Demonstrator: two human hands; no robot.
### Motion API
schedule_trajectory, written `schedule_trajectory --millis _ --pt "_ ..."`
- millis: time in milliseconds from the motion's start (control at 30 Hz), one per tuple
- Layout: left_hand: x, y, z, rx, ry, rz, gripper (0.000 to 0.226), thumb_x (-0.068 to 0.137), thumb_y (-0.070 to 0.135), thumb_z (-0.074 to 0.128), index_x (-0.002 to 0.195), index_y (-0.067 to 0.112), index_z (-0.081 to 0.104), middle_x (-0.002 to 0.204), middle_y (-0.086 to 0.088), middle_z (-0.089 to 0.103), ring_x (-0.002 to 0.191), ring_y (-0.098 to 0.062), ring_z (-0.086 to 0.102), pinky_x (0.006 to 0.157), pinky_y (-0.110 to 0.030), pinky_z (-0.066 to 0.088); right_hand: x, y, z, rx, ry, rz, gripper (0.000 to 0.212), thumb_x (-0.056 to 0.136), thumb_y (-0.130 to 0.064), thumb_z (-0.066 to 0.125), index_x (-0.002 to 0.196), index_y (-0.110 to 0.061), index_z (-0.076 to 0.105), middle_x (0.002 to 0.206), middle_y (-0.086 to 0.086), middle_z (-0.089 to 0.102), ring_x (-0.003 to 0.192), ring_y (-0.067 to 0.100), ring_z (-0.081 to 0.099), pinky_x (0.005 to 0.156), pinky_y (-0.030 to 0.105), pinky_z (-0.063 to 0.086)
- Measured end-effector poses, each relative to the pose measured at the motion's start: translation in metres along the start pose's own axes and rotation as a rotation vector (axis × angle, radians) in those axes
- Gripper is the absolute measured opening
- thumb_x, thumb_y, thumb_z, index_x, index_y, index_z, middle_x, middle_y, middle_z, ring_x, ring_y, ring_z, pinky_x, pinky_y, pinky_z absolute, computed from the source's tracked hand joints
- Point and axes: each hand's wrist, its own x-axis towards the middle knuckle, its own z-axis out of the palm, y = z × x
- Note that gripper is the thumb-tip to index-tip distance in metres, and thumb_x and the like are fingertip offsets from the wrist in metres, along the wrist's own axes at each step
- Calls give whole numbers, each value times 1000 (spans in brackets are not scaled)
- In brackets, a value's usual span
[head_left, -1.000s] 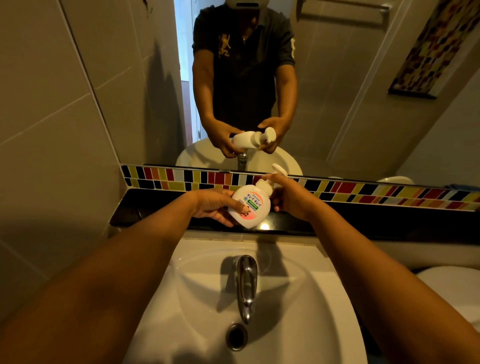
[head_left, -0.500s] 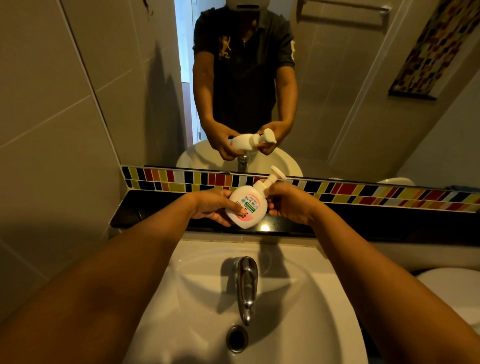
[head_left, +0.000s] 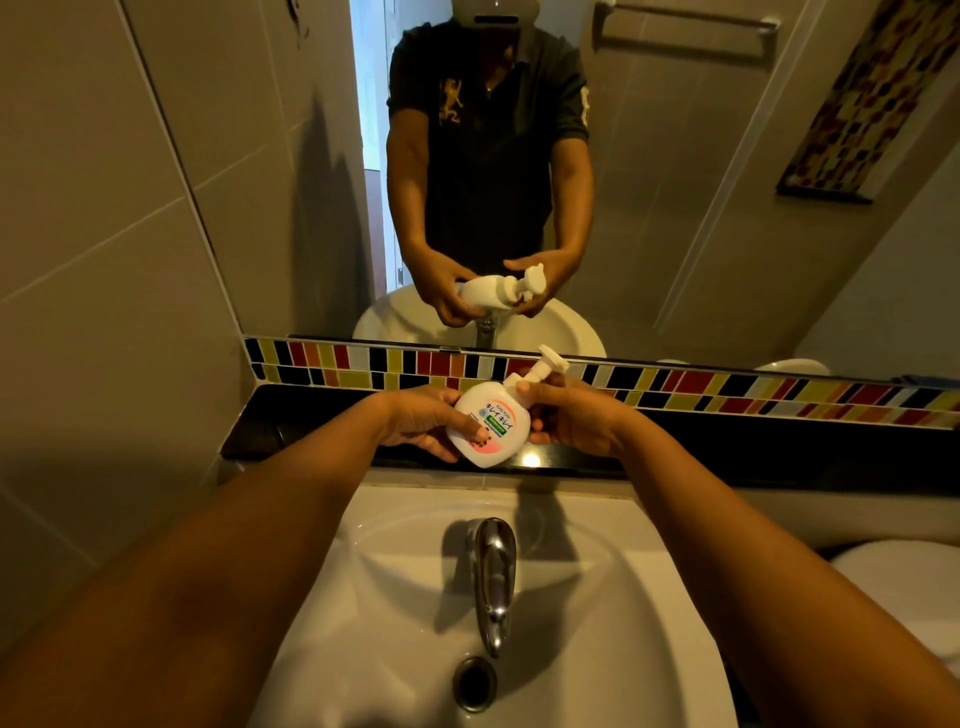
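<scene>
A white soap pump bottle (head_left: 491, 423) with a pink and green label is tilted in the air above the black ledge (head_left: 311, 410), its pump head (head_left: 550, 362) pointing up and right. My left hand (head_left: 421, 421) grips the bottle's lower body from the left. My right hand (head_left: 571, 415) holds the bottle's neck and collar from the right, thumb on top. The mirror above repeats both hands and the bottle.
A white basin (head_left: 597, 597) lies below with a chrome tap (head_left: 493, 566) and drain (head_left: 474, 682). A strip of coloured tiles (head_left: 727, 389) runs under the mirror. A white toilet lid (head_left: 893, 587) sits at the right. Tiled wall stands on the left.
The bottle has risen a little and tipped more upright. My right hand has slid from the pump head down to the neck, and the pump head now stands free.
</scene>
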Motion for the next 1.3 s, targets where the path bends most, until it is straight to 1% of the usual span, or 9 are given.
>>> schedule_trajectory --millis 100,233,367,533,700,867,1033,1233,1300 --pt "0 -1 -2 -4 2 5 48 79 11 77 124 15 61 119 -11 70 107 -27 70 88 -45 59 2 1 -2 29 9 -4 42 88 -12 67 127 -7 55 96 12 66 71 17 61 67 32 57" --pt "0 1 -1 10 4 16 48 79 10 77 124 15 61 116 -10 71 106 -26 70 86 -43 59 2 0 2 -10 27 -13 39 87 -23 70 119 -5 58 91 12 66 68 16 60 63 29 55" --pt "-1 0 -3 6 13 10 48 78 11 78 124 15 61 117 -10 71 105 -27 71 89 -46 58 1 -1 0 22 16 -9 37 90 -17 65 124 -8 55 92 12 64 73 18 60 72 34 56" --pt "0 1 0 44 17 21 50 78 11 79 124 16 61 116 -9 71 105 -26 70 88 -45 59 4 1 5 -83 61 -10 49 85 -40 70 117 -4 60 86 11 67 67 17 61 65 31 55" --pt "0 -1 -4 33 23 19 52 77 12 80 125 16 61 116 -9 71 105 -26 71 91 -47 57 6 1 2 -25 60 -16 32 87 -18 69 117 -10 60 98 14 68 76 20 63 73 35 57" --pt "-2 3 0 64 12 36 44 78 11 78 118 20 62 115 -8 71 106 -25 69 92 -47 56 5 2 5 -105 80 -37 47 82 -39 73 114 -6 63 93 12 70 73 19 65 67 31 56" --pt "-2 2 -2 48 24 34 49 77 11 79 122 18 61 117 -9 71 106 -26 70 93 -50 55 3 2 -1 18 29 -12 35 87 -15 68 121 -9 60 97 13 69 74 18 63 74 34 57" --pt "1 8 4 44 34 51 45 76 11 80 115 23 63 116 -8 71 104 -26 71 91 -49 57 3 0 5 -81 122 -44 51 76 -46 72 111 -10 63 91 11 71 71 18 65 65 29 55" --pt "1 9 3 44 34 54 47 76 11 80 118 23 62 116 -8 71 104 -26 71 89 -48 58 2 0 2 -63 71 -47 50 77 -45 72 114 -12 61 93 12 69 72 19 63 66 30 55"
